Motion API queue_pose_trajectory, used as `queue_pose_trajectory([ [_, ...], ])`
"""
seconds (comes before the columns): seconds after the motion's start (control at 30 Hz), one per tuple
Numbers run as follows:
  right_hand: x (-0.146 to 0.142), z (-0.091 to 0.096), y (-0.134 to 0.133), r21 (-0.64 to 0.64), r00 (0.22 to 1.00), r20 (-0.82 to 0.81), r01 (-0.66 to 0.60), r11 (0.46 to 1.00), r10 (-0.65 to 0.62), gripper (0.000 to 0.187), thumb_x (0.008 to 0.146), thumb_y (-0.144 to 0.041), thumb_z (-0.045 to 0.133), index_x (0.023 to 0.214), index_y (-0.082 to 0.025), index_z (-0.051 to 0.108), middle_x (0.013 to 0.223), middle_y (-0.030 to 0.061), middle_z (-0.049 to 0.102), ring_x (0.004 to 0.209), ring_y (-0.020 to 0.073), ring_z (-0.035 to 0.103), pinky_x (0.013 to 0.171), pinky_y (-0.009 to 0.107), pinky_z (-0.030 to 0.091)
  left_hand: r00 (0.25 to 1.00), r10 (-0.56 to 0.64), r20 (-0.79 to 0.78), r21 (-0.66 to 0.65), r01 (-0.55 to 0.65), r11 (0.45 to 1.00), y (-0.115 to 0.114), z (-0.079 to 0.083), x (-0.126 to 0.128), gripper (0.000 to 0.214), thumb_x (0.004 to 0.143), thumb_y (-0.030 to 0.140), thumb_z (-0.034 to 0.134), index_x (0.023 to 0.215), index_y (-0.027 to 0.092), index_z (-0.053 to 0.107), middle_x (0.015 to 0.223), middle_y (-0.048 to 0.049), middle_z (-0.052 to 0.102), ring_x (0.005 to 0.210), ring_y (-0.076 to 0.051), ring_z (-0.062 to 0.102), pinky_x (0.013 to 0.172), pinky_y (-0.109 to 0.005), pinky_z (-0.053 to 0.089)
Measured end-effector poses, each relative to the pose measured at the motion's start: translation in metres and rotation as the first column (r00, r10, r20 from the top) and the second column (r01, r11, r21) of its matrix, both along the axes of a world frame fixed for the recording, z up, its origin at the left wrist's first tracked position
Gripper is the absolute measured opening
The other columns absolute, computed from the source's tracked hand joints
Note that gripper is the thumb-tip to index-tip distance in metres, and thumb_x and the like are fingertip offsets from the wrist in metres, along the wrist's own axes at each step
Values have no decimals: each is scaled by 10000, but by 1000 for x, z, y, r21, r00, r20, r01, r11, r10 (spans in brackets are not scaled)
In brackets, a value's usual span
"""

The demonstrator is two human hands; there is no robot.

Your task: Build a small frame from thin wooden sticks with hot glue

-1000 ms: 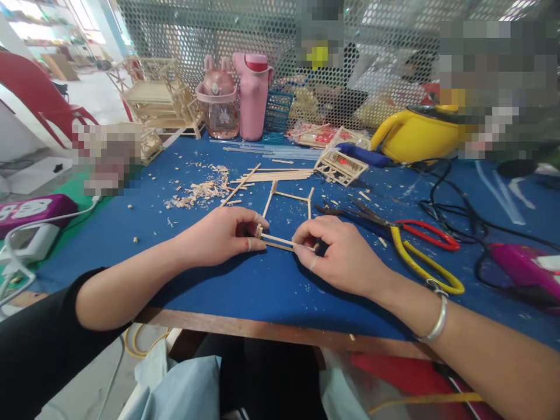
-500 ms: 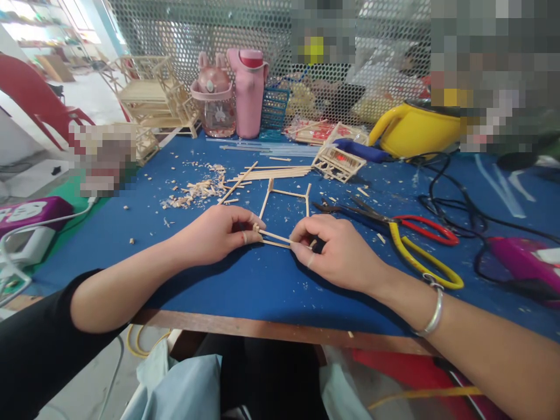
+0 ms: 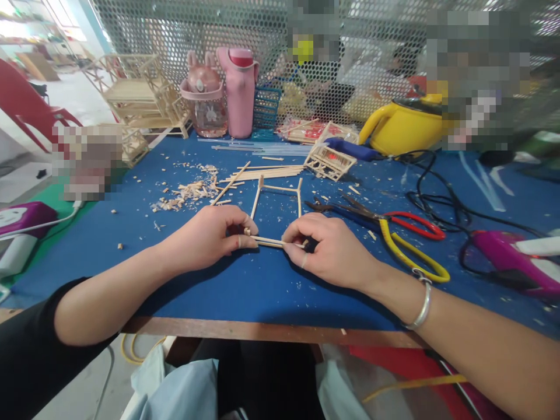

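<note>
A small square frame of thin wooden sticks lies on the blue table top. My left hand pinches the near left corner of the frame. My right hand pinches the near right corner, with a silver bangle on its wrist. Both hands press on the frame's near stick, which spans between their fingertips. The corner joints under the fingers are hidden.
Red-and-yellow-handled shears lie right of my right hand. A purple glue gun with black cables sits at far right. Loose sticks, wood chips, a small stick model, pink bottles, a yellow kettle and larger stick structures stand behind.
The view has shifted slightly, so everything sits a little further left. Both hands keep the same pinch on the frame's near stick; the frame has barely moved.
</note>
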State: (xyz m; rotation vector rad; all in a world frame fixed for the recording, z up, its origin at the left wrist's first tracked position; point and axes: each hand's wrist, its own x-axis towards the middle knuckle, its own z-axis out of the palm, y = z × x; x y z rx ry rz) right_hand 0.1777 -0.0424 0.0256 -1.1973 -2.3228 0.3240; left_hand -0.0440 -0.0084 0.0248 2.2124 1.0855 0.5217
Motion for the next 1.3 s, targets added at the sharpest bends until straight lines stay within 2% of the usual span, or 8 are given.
queue_pose_trajectory([
  [0.1,2,1,1,-8,1000,-4,-10,1000,10,80,756,-141,571,718,-176,632,677,-3,633,636,111,536,670,252,413,1000,-6,-2,5,6,1000,-1,1,0,217,799,392,587,777,192,666,690,-2,625,633,-124,543,619,-240,412],
  [0.17,7,4,3,-59,1000,2,-29,998,29,52,762,-180,602,796,-181,641,734,0,643,659,112,550,670,248,424,1000,1,-6,7,-1,1000,-2,1,1,237,806,405,573,771,189,665,677,-4,619,621,-124,539,609,-240,409],
  [0.27,18,10,8,-167,997,43,-49,985,57,267,707,-253,692,955,-197,613,846,3,648,721,123,574,669,244,445,1000,18,-16,8,-18,1000,-2,2,2,260,808,425,565,785,189,672,682,-11,625,620,-127,542,601,-240,408],
  [0.33,25,14,12,-195,994,84,-55,979,72,295,683,-263,712,952,-201,608,854,1,647,744,131,581,678,247,454,1000,19,-19,6,-19,1000,-2,1,2,264,808,428,566,791,188,676,696,-14,633,620,-126,544,599,-239,408],
  [0.5,32,15,15,-185,986,122,-92,978,116,107,753,-251,639,841,-196,666,762,-1,667,680,119,591,649,236,450,1000,22,-8,5,-22,1000,-1,0,2,251,809,418,573,789,191,679,695,-9,636,607,-120,539,600,-239,409],
  [0.63,30,14,13,-159,983,94,-142,977,158,110,803,-243,586,828,-191,680,762,2,686,667,109,598,653,229,448,1000,25,-3,6,-25,1000,-2,0,2,244,804,414,581,786,190,677,695,-9,635,620,-123,544,607,-239,411],
  [1.0,27,12,12,-95,987,107,-113,989,123,90,802,-226,589,806,-185,669,707,-8,664,621,101,574,605,218,424,1000,12,5,-46,-11,999,1,-1,-1,190,738,374,656,797,194,676,720,-7,652,644,-134,568,632,-251,435],
  [1.3,28,10,12,-91,990,65,-122,988,128,97,810,-225,582,784,-182,665,702,-7,668,618,97,579,603,206,420,1000,15,6,-37,-15,999,-1,2,0,172,780,330,595,801,175,667,712,0,645,632,-120,563,630,-245,439],
])
